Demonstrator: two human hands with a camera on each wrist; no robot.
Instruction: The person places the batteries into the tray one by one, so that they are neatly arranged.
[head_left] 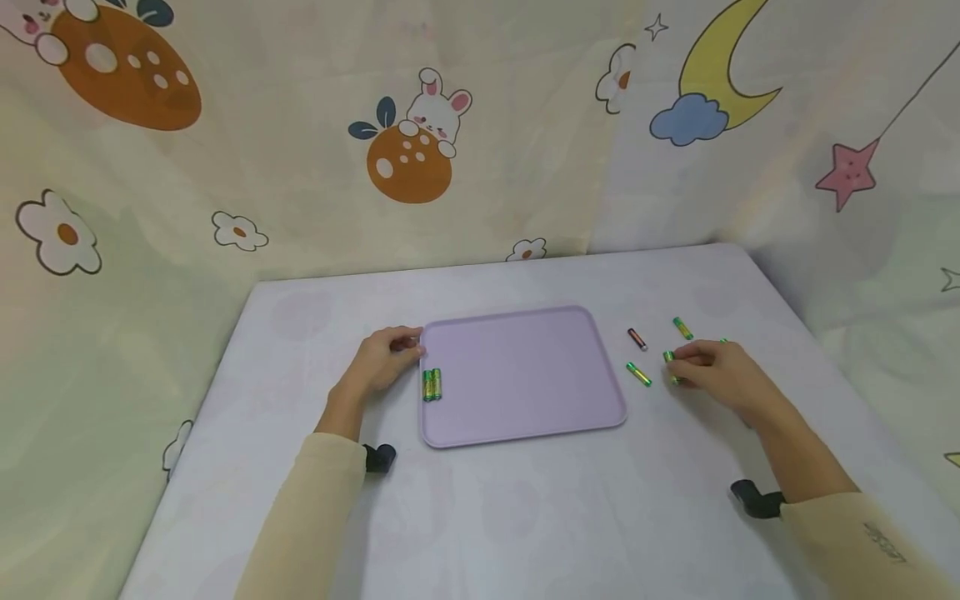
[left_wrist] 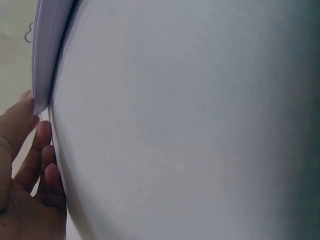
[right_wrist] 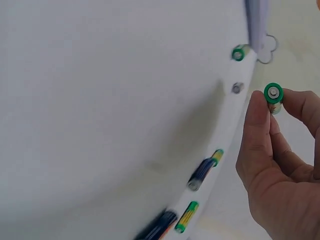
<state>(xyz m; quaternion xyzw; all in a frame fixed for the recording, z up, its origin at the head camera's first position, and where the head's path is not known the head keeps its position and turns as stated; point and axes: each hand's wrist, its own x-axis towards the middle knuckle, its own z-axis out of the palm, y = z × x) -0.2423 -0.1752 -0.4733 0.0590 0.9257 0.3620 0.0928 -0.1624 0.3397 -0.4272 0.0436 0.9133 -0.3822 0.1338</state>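
A pale purple tray lies on the white table. My left hand is at its left edge; in the left wrist view, thumb and forefinger pinch the tray's rim. Two green and yellow batteries lie side by side inside the tray, along that left edge. To the right of the tray, my right hand pinches a green battery between thumb and fingertips. The right wrist view shows it end-on, held up with its metal tip towards the camera.
Between tray and right hand lie a green battery and a dark, copper-coloured one. Another green battery is farther back. Dark batteries and a green one appear low in the right wrist view. A patterned cloth hangs behind.
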